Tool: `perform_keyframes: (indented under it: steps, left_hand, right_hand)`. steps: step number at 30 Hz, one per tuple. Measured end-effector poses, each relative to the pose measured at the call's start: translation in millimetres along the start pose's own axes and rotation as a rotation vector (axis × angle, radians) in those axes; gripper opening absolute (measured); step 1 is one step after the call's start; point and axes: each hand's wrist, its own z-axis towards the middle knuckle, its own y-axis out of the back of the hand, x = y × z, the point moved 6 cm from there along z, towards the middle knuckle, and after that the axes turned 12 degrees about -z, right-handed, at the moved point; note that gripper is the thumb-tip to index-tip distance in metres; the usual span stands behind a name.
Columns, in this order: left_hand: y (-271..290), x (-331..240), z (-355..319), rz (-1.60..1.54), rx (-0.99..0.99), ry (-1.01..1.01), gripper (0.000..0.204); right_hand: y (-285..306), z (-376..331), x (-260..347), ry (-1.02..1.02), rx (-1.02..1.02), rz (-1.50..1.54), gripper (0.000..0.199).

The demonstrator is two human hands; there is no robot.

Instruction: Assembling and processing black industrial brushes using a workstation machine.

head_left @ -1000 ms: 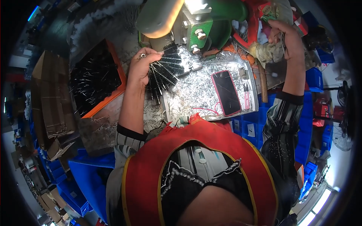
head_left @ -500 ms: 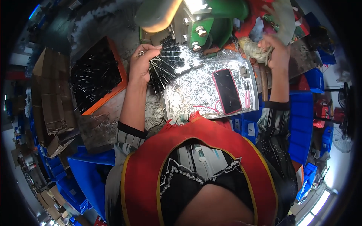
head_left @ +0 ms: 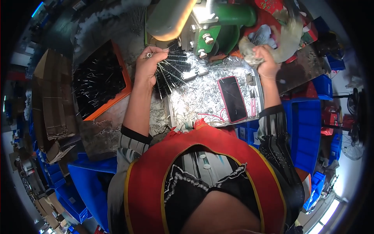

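Black brushes (head_left: 176,65): 1 handful; 1 phone (head_left: 233,99)

Place: production workshop
Machinery: green bolted machine (head_left: 212,34)
Storage: blue plastic bins (head_left: 306,134)
Stock: orange crate (head_left: 109,105) of twisted-wire brushes (head_left: 97,80)
Scrap: metal clippings (head_left: 191,99)

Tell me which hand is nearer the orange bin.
Left. The left hand is just right of the orange bin, holding brushes; the right hand is far across the bench, beyond the phone.
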Motion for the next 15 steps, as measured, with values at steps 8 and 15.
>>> perform_keyframes:
  steps: [8, 15]
  left_hand:
    - [1.9, 0.7, -3.7, -0.065, -0.092, -0.15, 0.019]
    - [-4.8, 2.0, 10.1, -0.025, -0.119, -0.198, 0.018]
  right_hand:
    - [16.4, 29.7, 4.3, -0.484, 0.097, -0.07, 0.015]
    - [11.2, 74.1, 38.2, -0.64, 0.405, -0.212, 0.02]
